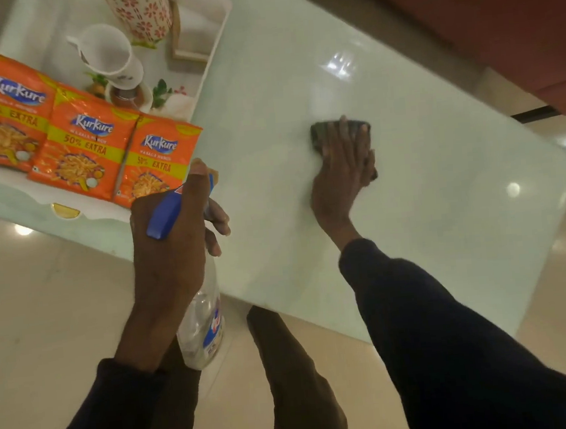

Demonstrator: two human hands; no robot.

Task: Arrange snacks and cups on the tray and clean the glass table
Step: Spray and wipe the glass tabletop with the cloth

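My right hand (342, 168) presses flat on a dark cloth (320, 132) in the middle of the glass table (443, 183). My left hand (171, 244) grips a clear spray bottle (204, 324) with a blue trigger head (167, 214) over the table's near edge. Three orange snack packets (84, 153) lie side by side on a white tray (215, 39) at the left. A white cup (106, 51) lies tilted on the tray above a small cup (131, 96) with brown liquid.
A tall white container with red flower print (140, 11) stands at the tray's far end, beside a wooden-framed object (187, 34). A red-brown sofa (496, 7) runs along the table's far side. Shiny tiled floor (43, 303) surrounds the table; my legs stand below.
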